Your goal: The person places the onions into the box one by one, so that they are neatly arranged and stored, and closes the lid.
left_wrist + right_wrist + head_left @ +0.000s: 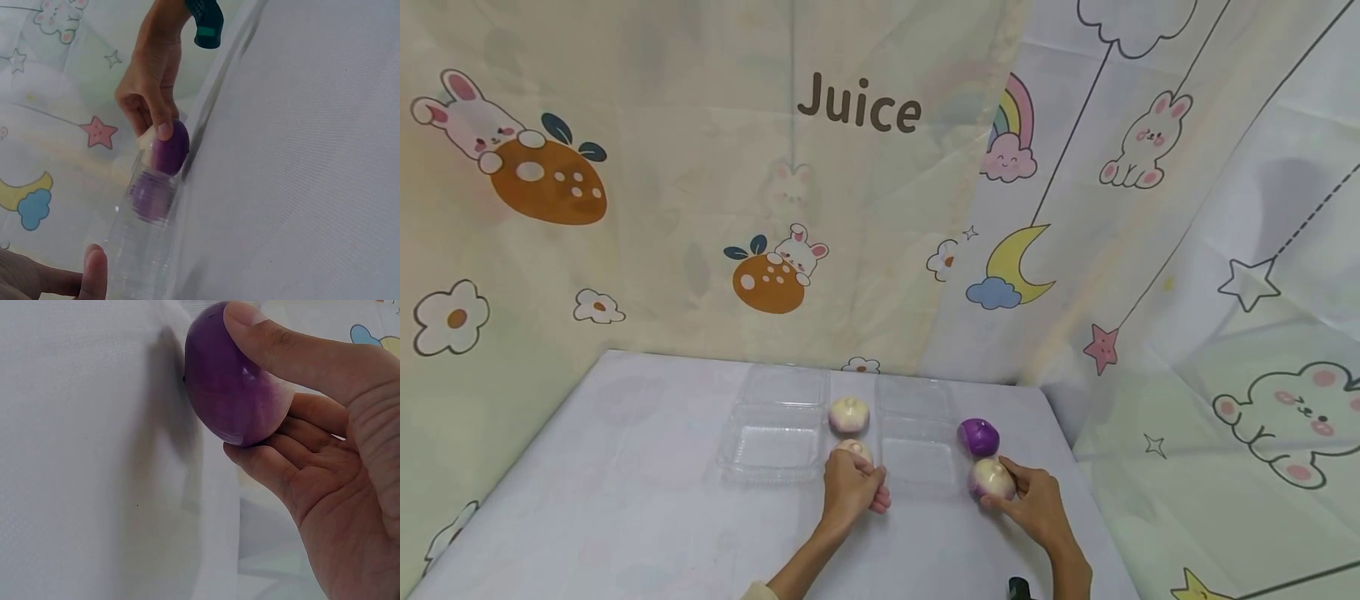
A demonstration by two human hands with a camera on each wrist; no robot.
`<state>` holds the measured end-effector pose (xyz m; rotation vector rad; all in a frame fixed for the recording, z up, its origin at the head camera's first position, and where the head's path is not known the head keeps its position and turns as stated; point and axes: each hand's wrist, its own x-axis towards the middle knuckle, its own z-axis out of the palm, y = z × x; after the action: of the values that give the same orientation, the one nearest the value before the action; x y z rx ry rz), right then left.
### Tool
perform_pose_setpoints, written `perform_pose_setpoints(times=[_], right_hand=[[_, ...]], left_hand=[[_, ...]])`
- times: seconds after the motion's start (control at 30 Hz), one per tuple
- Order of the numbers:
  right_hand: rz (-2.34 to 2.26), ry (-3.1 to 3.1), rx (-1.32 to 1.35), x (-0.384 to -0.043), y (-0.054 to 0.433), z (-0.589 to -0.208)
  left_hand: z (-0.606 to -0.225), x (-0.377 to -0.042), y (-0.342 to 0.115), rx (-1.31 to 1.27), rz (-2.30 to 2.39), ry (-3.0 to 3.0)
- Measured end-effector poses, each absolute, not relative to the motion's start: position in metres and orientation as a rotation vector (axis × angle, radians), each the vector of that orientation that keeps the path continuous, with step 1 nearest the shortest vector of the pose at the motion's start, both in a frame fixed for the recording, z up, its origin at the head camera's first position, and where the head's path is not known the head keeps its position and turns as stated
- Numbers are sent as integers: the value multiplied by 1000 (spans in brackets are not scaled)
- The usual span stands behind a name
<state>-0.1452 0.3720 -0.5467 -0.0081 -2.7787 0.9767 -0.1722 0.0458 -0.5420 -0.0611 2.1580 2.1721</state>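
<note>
My right hand (1037, 504) grips a white-and-purple turnip (991, 481) between thumb and fingers at the right of the table; the right wrist view shows its purple side close to the tabletop. Just beyond it sits another turnip (980, 438), purple side showing. In the middle, my left hand (852, 490) is loosely bent in front of a pale turnip (854, 448), partly covering it in the head view. No turnip shows by the left thumb (95, 272) in the left wrist view. Behind, another pale turnip (849, 415) stands with its nub up.
Two clear plastic clamshell boxes lie opened on the white table (647, 500): the left box (775, 446) and the right box (917, 467), with the middle turnips between them. A dark green object (1019, 588) shows near the right forearm. Printed curtains (662, 267) hang behind and beside the table.
</note>
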Motion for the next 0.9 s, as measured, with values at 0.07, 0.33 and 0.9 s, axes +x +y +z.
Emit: perform_pose_setpoints(times=[0.07, 0.33, 0.9], right_hand=[[989, -2774, -15, -145, 372, -547], [1015, -2768, -24, -145, 370, -545], [981, -2738, -9, -142, 373, -543]], left_hand=[[-543, -172, 46, -54, 2169, 2161], [-546, -171, 47, -58, 2181, 2155], [-550, -171, 47, -63, 2194, 2140]])
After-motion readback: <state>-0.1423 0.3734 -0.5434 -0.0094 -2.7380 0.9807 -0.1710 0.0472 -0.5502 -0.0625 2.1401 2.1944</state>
